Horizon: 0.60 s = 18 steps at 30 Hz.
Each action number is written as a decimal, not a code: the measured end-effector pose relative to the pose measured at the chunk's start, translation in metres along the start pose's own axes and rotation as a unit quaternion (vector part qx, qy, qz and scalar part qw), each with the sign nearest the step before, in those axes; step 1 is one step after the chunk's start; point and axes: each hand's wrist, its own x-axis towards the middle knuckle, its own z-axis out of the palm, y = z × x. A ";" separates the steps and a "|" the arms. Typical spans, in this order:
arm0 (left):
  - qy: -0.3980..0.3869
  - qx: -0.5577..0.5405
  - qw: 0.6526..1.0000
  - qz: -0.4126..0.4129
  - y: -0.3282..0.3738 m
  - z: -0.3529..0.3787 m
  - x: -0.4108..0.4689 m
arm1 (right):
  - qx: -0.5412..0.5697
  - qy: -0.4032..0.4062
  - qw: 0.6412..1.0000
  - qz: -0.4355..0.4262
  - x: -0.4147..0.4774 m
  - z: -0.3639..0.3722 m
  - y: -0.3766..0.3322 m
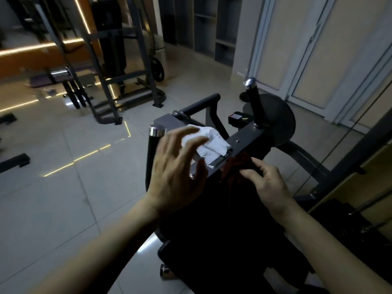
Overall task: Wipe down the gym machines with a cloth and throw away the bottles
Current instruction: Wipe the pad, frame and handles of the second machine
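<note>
Wiping looks under way: the left hand (176,166), fingers spread, presses the white cloth (209,143) on the machine's crossbar (244,143) — the right hand (267,183) pinches a dark red rag (233,166). No bottles in sight — probably still to do.

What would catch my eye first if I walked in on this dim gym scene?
The white cloth stands out most, bright on the machine's grey crossbar at centre, with the left hand spread over it. Just to its right, the right hand pinches a dark red rag at the bar's lower edge. At far left, glowing light strips cut through the gloom.
</note>
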 end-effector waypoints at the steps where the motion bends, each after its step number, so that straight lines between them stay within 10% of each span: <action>1: -0.060 -0.018 0.998 -0.003 0.005 0.008 0.006 | 0.024 -0.017 1.000 0.007 0.003 -0.006 -0.004; 3: -0.201 -0.068 0.972 -0.097 0.014 0.032 0.022 | 0.067 -0.061 0.996 0.023 0.008 -0.023 -0.012; 7: -0.386 -0.307 0.801 -0.339 0.021 0.068 0.049 | 0.099 -0.095 0.990 0.023 0.016 -0.062 -0.021; 18: -0.290 -0.162 0.855 -0.399 0.003 0.165 0.098 | -0.020 0.024 0.994 0.104 0.082 -0.171 0.013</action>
